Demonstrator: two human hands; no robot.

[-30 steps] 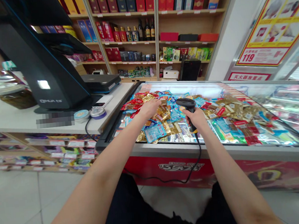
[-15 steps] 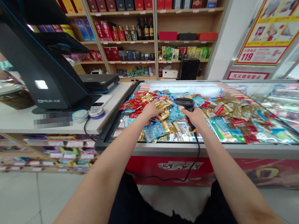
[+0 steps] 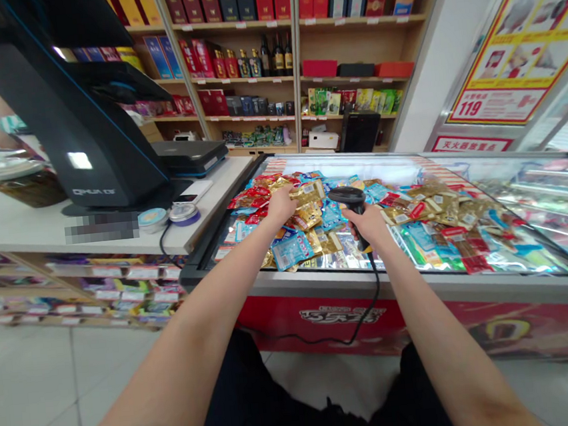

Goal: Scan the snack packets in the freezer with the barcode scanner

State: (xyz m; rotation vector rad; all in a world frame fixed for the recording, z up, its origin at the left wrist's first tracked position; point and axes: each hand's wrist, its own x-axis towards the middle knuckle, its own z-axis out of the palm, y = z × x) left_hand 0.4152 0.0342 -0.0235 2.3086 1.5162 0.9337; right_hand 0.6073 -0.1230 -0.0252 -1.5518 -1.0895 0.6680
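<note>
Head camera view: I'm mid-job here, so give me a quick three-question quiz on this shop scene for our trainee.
1. Multiple choice: what does the right hand hold? A) scissors; B) a black corded barcode scanner; C) a red cardboard box.
2. True or false: the scanner's thin black cable hangs down past the front of the red-fronted glass-topped display chest.
3. Fill in the blank: the left hand pinches a ____ foil packet.

Key: 1 B; 2 true; 3 gold.
</note>
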